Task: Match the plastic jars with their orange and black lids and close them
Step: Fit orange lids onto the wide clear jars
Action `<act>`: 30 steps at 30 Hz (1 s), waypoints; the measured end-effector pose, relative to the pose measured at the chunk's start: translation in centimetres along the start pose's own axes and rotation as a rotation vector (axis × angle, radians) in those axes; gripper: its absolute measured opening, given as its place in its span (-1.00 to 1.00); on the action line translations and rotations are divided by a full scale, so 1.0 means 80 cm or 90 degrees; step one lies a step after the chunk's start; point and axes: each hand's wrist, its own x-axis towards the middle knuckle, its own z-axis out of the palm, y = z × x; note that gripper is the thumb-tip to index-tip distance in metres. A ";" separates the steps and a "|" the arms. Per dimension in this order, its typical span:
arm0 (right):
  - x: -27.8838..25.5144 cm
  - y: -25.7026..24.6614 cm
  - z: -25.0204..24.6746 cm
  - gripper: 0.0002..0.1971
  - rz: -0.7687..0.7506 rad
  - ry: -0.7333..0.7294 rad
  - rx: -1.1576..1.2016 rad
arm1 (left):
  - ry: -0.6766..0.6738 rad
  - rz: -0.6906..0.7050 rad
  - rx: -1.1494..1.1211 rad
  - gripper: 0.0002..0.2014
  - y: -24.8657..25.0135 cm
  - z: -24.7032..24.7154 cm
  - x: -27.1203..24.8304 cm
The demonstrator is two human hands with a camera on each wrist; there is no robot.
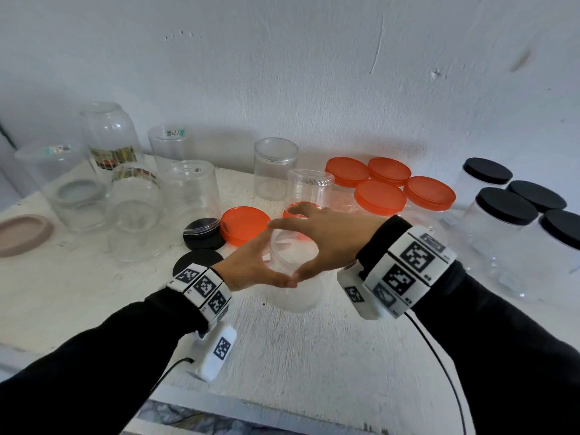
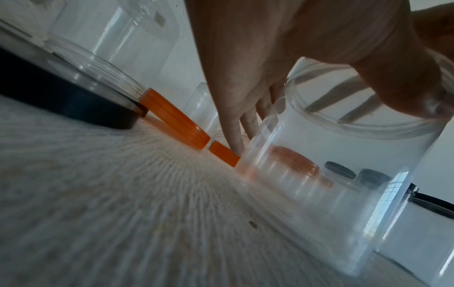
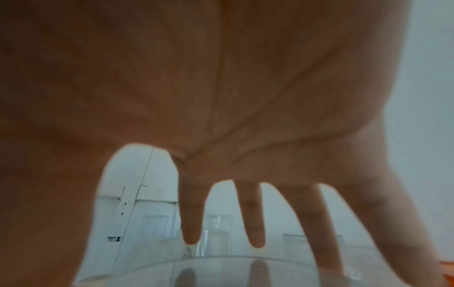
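Squarely mid-counter (image 1: pixel 314 356): clear jar (image 1: pixel 295 290), upright, mouth open, no lid on yet. Ringed at the rim by both hands. Left grip (image 1: pixel 251 265) wrapped round the rim's left side, thumb on the near edge, fingers (image 2: pixel 236 136) down the far wall. Right grip (image 1: pixel 326 240) arched over the mouth from above, fingertips (image 3: pixel 189 235) on the far rim, thumb at the near edge, touching the left thumb.

Probably thin-walled plastic, empty, so very light. Likely to flex under a hard squeeze and to skid on the counter at a nudge. Smooth and somewhat slippery on the wall; firmer at the threaded neck. Best held low on the body with one grip, leaving the mouth free for the lid. Gentle pressure only, enough to stop it spinning while the lid is turned.

Just behind the jar: loose orange lid (image 1: pixel 244 226), a second orange lid (image 1: pixel 290 211) partly hidden by the fingers, two black lids (image 1: pixel 202 233) to the left. Size match not judgeable from here. Further right, already closed: orange-lidded jars (image 1: pixel 379 196) and black-lidded jars (image 1: pixel 505 205). At far left, upturned jars (image 1: pixel 191 189), not yet lidded.
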 end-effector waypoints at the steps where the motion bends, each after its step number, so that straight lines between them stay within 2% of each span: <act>1: -0.001 0.002 -0.001 -0.11 -0.012 -0.010 0.009 | 0.002 -0.002 0.002 0.03 -0.001 0.000 0.000; 6: 0.002 0.005 0.002 -0.21 -0.019 0.059 0.008 | -0.003 0.005 0.011 -0.02 -0.002 -0.003 0.002; 13: 0.003 -0.001 0.007 -0.19 0.012 0.097 -0.020 | 0.008 0.032 0.012 -0.01 0.001 -0.003 0.000; 24: 0.000 -0.013 0.020 -0.21 0.086 0.149 -0.008 | -0.079 0.012 0.073 0.09 0.005 -0.018 0.000; 27: 0.001 -0.015 0.024 -0.21 0.102 0.172 0.029 | -0.107 0.019 0.142 -0.03 0.011 -0.036 -0.008; 29: -0.003 -0.012 0.025 -0.20 0.107 0.195 0.086 | -0.067 0.036 0.178 -0.22 0.018 -0.054 -0.015; 30: -0.003 -0.010 0.023 -0.20 0.107 0.209 0.113 | -0.015 0.056 0.164 -0.32 0.022 -0.066 -0.018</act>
